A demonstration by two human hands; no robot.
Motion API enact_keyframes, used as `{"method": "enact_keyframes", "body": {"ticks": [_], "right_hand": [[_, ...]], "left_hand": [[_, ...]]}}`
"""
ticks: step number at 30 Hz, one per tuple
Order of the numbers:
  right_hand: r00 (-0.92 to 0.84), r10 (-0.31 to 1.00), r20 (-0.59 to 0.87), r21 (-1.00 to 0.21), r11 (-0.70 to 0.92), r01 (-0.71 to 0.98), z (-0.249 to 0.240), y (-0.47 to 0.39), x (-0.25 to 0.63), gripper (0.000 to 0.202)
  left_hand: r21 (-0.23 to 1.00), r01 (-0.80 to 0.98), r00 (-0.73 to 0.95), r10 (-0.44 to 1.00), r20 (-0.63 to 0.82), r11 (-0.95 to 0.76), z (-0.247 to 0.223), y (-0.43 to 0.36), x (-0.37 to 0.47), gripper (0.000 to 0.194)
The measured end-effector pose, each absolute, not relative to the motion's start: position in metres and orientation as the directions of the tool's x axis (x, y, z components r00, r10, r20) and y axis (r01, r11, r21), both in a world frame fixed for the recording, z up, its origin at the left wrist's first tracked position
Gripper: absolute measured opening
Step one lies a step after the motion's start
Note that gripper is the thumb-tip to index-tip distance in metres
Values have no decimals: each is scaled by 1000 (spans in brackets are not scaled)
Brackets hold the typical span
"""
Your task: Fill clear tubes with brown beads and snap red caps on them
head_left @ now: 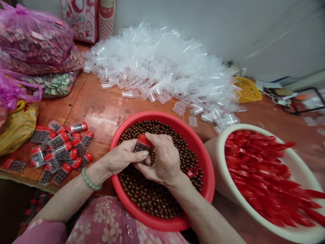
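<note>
Over a red basin (210,203) of round brown balls (142,200), both hands meet on one small clear container with a red cap (143,142). My left hand (124,156) wraps round its clear body, the thumb lying across the front. My right hand (162,159) is closed at the cap end, its thumb by the red top and its fingers curled beneath. Dark balls show through the clear wall. A loose red cap piece (192,172) rests on the balls to the right. Left of the basin lies a pile of filled, red-capped containers (61,145).
Empty clear containers (162,64) are heaped along the wall. At right stands a cream tub (220,162) of red plastic pieces (259,176). Pink bags (38,37) and a yellow bag (20,125) sit at left. A yellow basket (247,89) is behind, and the table edge (15,178) runs front left.
</note>
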State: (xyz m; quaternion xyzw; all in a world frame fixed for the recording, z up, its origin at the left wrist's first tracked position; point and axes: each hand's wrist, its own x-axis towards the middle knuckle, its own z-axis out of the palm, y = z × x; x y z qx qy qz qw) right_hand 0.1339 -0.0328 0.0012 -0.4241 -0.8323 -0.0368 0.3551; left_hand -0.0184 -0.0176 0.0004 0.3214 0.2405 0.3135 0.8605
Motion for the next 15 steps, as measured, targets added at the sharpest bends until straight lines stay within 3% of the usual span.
{"method": "enact_keyframes", "body": {"ticks": [5, 9, 13, 15], "right_hand": [[-414, 727, 548, -315, 638, 703, -3, -35, 133, 74], [-435, 747, 503, -339, 634, 695, -5, -39, 132, 77], [-427, 718, 550, -300, 647, 701, -1, -43, 131, 69], [-432, 687, 584, -253, 660, 707, -1, -44, 132, 69]], "left_hand": [[637, -388, 623, 699, -351, 666, -1, -14, -12, 62], [568, -406, 491, 695, -525, 716, 1, -14, 0, 48], [684, -402, 247, 791, -560, 609, 9, -21, 10, 31], [741, -331, 241, 812, -532, 584, 10, -24, 11, 33]]}}
